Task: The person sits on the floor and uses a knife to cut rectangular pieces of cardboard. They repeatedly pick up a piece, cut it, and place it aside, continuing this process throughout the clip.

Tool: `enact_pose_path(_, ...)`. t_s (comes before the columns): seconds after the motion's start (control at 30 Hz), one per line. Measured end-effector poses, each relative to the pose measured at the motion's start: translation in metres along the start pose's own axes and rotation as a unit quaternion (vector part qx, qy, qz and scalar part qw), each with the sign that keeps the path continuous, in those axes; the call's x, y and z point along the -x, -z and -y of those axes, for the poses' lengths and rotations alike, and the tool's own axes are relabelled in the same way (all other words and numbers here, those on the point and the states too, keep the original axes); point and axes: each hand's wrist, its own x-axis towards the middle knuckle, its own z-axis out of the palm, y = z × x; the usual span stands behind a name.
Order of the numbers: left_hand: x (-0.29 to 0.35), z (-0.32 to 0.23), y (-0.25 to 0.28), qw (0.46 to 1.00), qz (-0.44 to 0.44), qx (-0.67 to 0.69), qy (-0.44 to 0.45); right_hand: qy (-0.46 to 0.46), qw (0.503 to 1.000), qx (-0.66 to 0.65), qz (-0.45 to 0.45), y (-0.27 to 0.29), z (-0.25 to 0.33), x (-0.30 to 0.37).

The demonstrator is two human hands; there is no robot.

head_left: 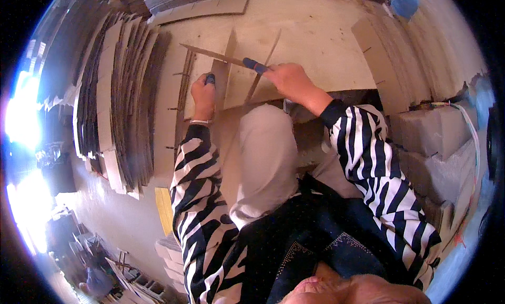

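I see the left hand (204, 97) curled beside a cardboard panel (221, 84); whether its grip is clamped, I can't tell. Beyond it, a long cardboard strip (213, 54) slants rightward to the right hand (292, 83), the nearer grip, clamped on its end.

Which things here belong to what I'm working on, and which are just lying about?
Belonging:
Cardboard strip, in the right hand
Upright strip, beside the left hand
Stacked cardboard at left, probably

Apparently lying about:
Yellow piece, lower left
Pale cord, far right
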Motion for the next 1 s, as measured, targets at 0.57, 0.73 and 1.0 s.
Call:
enact_pose_path(0.57, 0.025, -0.075, 0.051, 0.978, 0.192, 0.079, -0.017, -0.263, 0.957, 0.003, 0.124, 0.033, -0.096, 0.008)
enact_pose_path(0.73, 0.11, -0.027, 0.116, 0.994, 0.099, 0.032, 0.017, -0.316, 0.945, 0.068, -0.046, 0.081, -0.167, 0.089)
enact_pose_path(1.0, 0.105, -0.026, 0.025, 0.985, -0.025, 0.172, -0.018, -0.432, 0.861, 0.268, -0.025, 0.114, -0.207, 0.229)
